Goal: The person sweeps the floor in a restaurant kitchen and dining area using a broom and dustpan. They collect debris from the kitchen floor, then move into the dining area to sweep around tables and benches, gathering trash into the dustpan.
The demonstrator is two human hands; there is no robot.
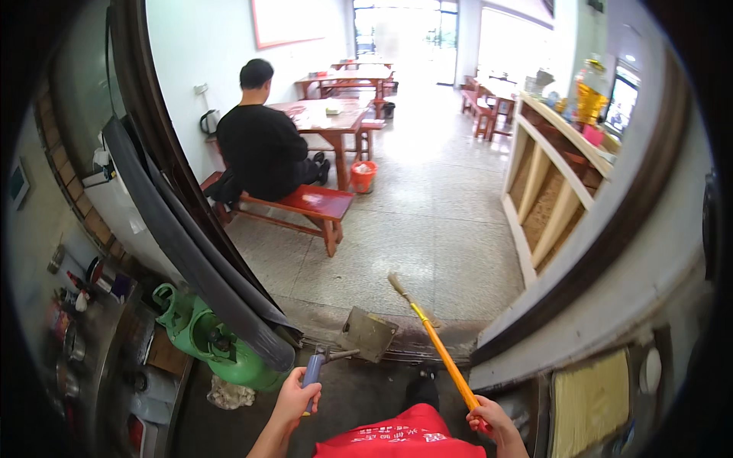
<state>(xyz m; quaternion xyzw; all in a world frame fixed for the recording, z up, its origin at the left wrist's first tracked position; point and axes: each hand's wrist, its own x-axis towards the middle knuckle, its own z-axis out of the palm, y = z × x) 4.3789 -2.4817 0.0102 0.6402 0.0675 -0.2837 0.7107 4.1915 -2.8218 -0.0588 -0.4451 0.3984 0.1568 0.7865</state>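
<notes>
My left hand (298,395) is closed around the blue-grey handle (313,372) of what looks like a long-handled dustpan. Its thin rod runs to the flat grey pan (366,335), which is tilted over the doorway sill. In my right hand (493,415) is the red lower end of a broom's yellow-orange stick (449,360). The broom's pale bristles (395,280) point away from me, in front of the tiled floor beyond the sill. Whether they touch the floor I cannot tell. A red apron (401,432) bearing writing covers my front.
A seated person (260,137) in black faces away on a red wooden bench (320,201) by a table (320,114). Nearby stands an orange bin (363,176). Green gas cylinders (229,349) and a dark hanging curtain (194,246) flank the doorway's left; a wooden counter (552,189) its right.
</notes>
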